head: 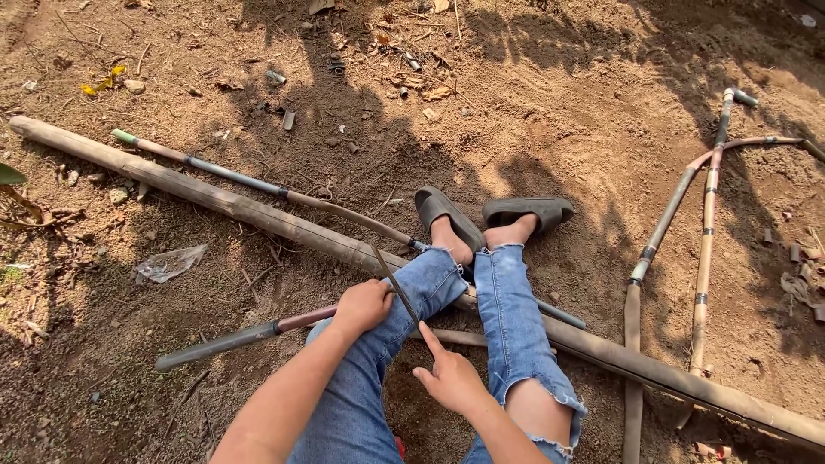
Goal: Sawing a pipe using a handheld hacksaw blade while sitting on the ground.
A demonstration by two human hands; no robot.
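Note:
I sit on bare earth with my legs in blue jeans (507,318) stretched out over a long thick bamboo pole (258,215). My left hand (363,306) is closed around a thin rod (249,333) that is dark at its left end and reddish near my fist. A slim dark blade (394,283) rises at a slant from between my hands. My right hand (449,376) rests its forefinger along the blade's lower end. Whether that hand grips the blade cannot be made out. Dark sandals (447,215) are on my feet.
A second thin banded rod (258,185) lies beside the bamboo pole at the left. Several bent, banded rods (705,241) lie crossed at the right. A crumpled plastic scrap (169,263) and dry leaves litter the soil. Tree shadow covers the far middle.

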